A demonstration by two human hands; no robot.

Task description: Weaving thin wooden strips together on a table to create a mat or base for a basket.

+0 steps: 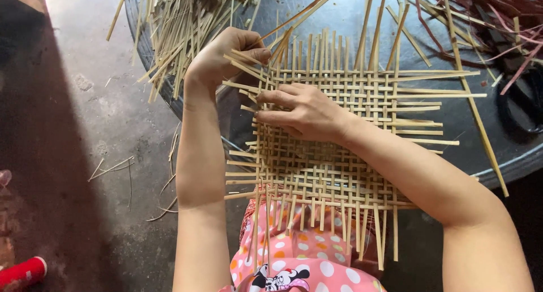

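A square mat of woven pale bamboo strips lies between my lap and the edge of a round dark table. My left hand is closed on a long thin bamboo strip at the mat's far left corner; the strip slants up to the right. My right hand rests flat on the weave just below it, fingers pointing left and pressing the strips down. Loose strip ends stick out on all sides of the mat.
A heap of loose bamboo strips lies at the table's top left. Reddish-brown strips and a dark object sit at the top right. A concrete floor with stray slivers is at left, a red-and-white object bottom left.
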